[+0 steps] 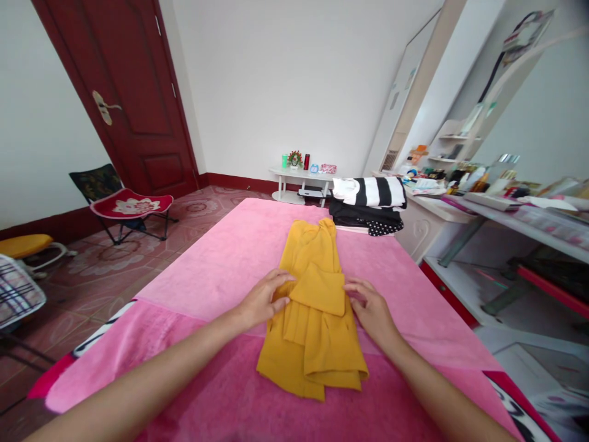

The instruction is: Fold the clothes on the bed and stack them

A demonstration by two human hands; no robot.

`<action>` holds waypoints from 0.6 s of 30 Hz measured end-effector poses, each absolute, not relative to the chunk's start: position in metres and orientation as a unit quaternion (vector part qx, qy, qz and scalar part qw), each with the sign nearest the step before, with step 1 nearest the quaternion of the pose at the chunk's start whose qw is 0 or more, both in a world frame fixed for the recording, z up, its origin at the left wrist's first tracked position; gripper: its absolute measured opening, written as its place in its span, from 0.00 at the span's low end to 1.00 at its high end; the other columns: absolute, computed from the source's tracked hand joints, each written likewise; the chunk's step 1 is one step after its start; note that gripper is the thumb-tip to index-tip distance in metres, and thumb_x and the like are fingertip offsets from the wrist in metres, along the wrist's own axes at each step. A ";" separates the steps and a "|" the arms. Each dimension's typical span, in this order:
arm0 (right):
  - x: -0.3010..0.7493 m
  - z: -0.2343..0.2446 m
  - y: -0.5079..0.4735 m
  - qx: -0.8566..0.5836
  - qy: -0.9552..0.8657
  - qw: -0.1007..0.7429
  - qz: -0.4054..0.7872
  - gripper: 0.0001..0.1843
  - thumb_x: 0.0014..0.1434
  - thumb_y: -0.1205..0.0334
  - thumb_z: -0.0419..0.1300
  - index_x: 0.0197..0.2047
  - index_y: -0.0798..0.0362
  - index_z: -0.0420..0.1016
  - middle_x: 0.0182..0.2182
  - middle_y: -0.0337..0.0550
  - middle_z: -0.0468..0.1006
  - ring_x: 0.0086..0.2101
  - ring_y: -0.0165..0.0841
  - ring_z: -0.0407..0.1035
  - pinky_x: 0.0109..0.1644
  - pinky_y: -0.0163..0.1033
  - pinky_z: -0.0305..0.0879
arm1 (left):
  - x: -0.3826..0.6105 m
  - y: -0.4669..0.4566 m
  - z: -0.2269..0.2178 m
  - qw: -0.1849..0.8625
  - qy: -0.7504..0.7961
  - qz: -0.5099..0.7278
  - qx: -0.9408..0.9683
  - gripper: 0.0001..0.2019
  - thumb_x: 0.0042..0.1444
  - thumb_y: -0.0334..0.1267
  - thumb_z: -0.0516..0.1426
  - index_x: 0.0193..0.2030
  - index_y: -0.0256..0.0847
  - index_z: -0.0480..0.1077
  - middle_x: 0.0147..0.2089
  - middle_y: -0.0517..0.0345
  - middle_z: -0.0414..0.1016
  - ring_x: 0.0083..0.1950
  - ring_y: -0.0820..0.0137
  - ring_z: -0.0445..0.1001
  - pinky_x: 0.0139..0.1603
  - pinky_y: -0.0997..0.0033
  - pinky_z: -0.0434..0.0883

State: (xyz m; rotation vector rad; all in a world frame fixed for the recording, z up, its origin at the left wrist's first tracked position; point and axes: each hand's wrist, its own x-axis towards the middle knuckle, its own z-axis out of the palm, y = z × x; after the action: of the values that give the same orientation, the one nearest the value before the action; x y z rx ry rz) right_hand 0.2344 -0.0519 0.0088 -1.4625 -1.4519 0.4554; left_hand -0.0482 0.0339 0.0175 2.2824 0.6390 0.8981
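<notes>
A mustard-yellow garment [322, 331] lies lengthwise on the pink bed cover [207, 270], partly folded, with layered panels at its near end and a bunched far end. Its exact kind is hard to tell. Across its middle sits a folded-over flap [322, 291]. My left hand [264, 299] rests at the garment's left side, thumb apart from the fingers, fingertips touching the cloth by the flap. On the opposite side, my right hand [372, 310] has its fingertips at the flap's right edge, thumb and fingers spread apart.
A stack of folded clothes [368, 205], striped on top, lies at the bed's far right corner. A cluttered dressing table [460, 205] stands right. Beyond the bed is a low white table [299, 175]. A red folding chair [131, 204] and yellow stool [25, 245] are left.
</notes>
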 end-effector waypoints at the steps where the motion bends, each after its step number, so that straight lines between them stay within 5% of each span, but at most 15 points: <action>1: 0.237 0.007 -0.051 -0.607 -0.613 0.477 0.167 0.17 0.46 0.68 0.52 0.39 0.52 0.75 0.45 0.45 0.74 0.49 0.35 0.67 0.56 0.42 0.62 | -0.044 0.035 0.018 0.300 0.246 0.343 0.856 0.22 0.52 0.29 0.57 0.55 0.42 0.65 0.54 0.52 0.67 0.57 0.65 0.65 0.60 0.64 0.61; 9: 0.245 0.001 -0.004 -0.728 -0.572 0.358 0.123 0.12 0.52 0.67 0.50 0.35 0.54 0.74 0.33 0.42 0.79 0.32 0.30 0.72 0.36 0.33 0.64 | 0.030 0.060 0.033 0.230 0.261 0.337 0.875 0.13 0.59 0.39 0.52 0.47 0.41 0.73 0.53 0.52 0.70 0.55 0.65 0.68 0.58 0.66 0.63; 14: 0.242 0.003 -0.003 -0.773 -0.556 0.295 0.080 0.09 0.49 0.66 0.54 0.19 0.52 0.70 0.20 0.39 0.74 0.24 0.29 0.67 0.28 0.32 0.52 | 0.055 0.072 0.015 0.118 0.326 0.202 0.916 0.23 0.61 0.47 0.50 0.60 0.39 0.64 0.64 0.48 0.60 0.65 0.60 0.58 0.65 0.59 0.54; 18: 0.241 0.004 -0.011 -0.800 -0.534 0.269 0.059 0.08 0.49 0.64 0.55 0.20 0.52 0.70 0.21 0.39 0.74 0.25 0.30 0.67 0.28 0.32 0.50 | 0.051 0.075 -0.003 0.096 0.346 0.169 0.918 0.25 0.63 0.50 0.44 0.63 0.43 0.58 0.69 0.53 0.51 0.68 0.62 0.49 0.67 0.56 0.48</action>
State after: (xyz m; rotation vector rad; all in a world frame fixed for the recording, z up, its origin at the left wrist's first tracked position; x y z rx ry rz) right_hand 0.2414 -0.0111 0.0037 -2.1568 -1.4394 0.1597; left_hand 0.0507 0.0746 -0.0033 2.7201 1.0260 0.5006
